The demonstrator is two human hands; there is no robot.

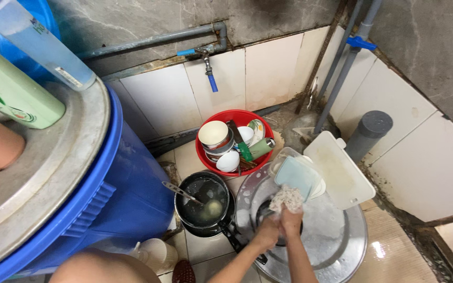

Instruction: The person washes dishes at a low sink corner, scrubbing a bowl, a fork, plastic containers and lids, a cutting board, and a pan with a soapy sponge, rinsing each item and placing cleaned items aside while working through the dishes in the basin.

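Both hands [281,225] are hiding whatever sits beneath them, suds are blurring the sponge [287,198], and the frame's left edge is clipping the green bottle [11,89].

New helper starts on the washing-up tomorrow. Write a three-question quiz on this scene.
1. True or false: the red basin by the wall holds bowls.
2. What does the right hand hold?
A. a soapy scrub pad
B. a spoon
C. a bottle
3. Fill in: the black pan stands between the blue barrel and the ____ basin.

Key
1. True. Several bowls are stacked in it, along with cups.
2. A. The scrub pad is foamy; the left hand is close beside it, and what it grips is hard to make out.
3. Metal. The metal basin is sudsy, and both hands work over it.
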